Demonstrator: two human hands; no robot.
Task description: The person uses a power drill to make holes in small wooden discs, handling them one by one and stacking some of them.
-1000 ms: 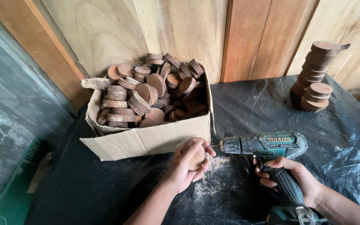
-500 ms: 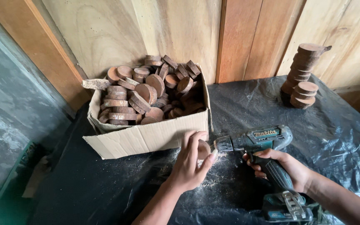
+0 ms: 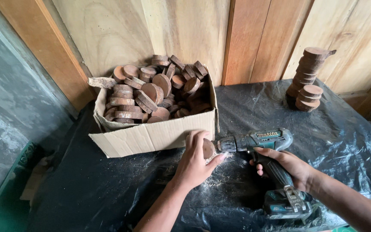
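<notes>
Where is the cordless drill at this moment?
In the head view, the cordless drill lies right of centre in the right hand, over the black plastic sheet. Its tip meets a wooden disc held by the left hand, by the cardboard box.

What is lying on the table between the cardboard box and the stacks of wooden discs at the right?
In the head view, only bare black plastic sheet lies between the cardboard box and the stacked wooden discs.

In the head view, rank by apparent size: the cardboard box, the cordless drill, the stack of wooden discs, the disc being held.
1. cardboard box
2. cordless drill
3. stack of wooden discs, though farther away
4. wooden disc in the left hand
</notes>
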